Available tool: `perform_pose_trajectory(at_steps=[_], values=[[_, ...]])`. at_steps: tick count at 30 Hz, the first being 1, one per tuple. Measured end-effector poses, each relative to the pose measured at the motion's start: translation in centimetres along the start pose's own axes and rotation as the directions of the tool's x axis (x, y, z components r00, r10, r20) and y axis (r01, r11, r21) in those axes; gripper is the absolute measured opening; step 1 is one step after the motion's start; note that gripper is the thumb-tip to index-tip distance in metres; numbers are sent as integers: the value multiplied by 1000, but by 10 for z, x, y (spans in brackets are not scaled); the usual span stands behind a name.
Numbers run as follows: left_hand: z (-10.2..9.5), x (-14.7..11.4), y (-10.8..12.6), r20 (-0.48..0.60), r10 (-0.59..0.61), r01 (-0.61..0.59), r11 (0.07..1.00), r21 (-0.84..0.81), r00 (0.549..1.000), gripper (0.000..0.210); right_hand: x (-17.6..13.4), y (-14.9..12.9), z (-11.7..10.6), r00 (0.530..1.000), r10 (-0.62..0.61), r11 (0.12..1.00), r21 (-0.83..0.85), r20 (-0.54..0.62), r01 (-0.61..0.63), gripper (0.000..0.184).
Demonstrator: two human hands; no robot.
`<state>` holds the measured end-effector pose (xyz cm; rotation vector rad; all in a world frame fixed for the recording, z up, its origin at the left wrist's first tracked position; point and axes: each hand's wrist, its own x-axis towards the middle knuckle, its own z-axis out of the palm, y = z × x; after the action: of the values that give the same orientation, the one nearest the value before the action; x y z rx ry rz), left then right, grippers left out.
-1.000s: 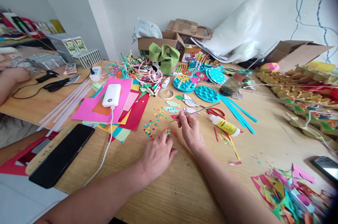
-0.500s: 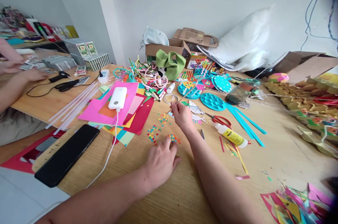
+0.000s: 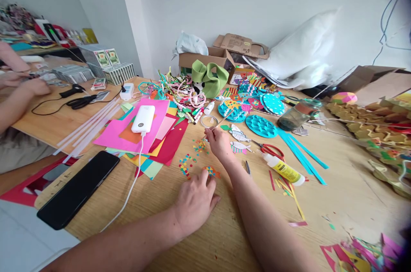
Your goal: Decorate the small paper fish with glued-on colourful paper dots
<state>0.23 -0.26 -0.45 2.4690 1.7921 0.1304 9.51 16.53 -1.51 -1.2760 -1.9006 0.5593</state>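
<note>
My right hand is closed in a pinch round a thin wooden stick that slants up and away from the fingers. The stick's lower tip is near a scatter of small coloured paper bits. My left hand rests on the table, fingers apart, with fingertips at the edge of an orange paper fish patterned with coloured pieces. Beside the fish lie round paper dots in several colours. Right of my right hand are grey-and-white paper fish and a dark pen.
A glue bottle lies by red-handled scissors. Coloured paper sheets carry a white power bank; a black phone lies nearer. A glass jar and egg trays stand right. Another person's hand is at left.
The view has shifted slightly. My right hand is a little lower, with the stick still pinched. My left hand stays by the orange fish.
</note>
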Motion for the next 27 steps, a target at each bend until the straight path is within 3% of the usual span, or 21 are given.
perform_pose_trajectory(at_steps=[7,11,19,27], values=[[-1,-1,2,-3,-9,9,1000,11,1000,38,-5,0,8,998,-58,998,-17,1,58,29],[-1,-1,1,-14,-7,7,1000,12,1000,38,-9,0,8,998,-29,999,33,-49,30,32],[-1,-1,-1,-7,14,-14,1000,23,1000,39,-12,-13,-12,989,31,992,122,-144,-13,40],[-5,-3,-1,-3,38,-38,998,44,999,42,-67,-23,-39,980,42,989,150,-195,-12,43]])
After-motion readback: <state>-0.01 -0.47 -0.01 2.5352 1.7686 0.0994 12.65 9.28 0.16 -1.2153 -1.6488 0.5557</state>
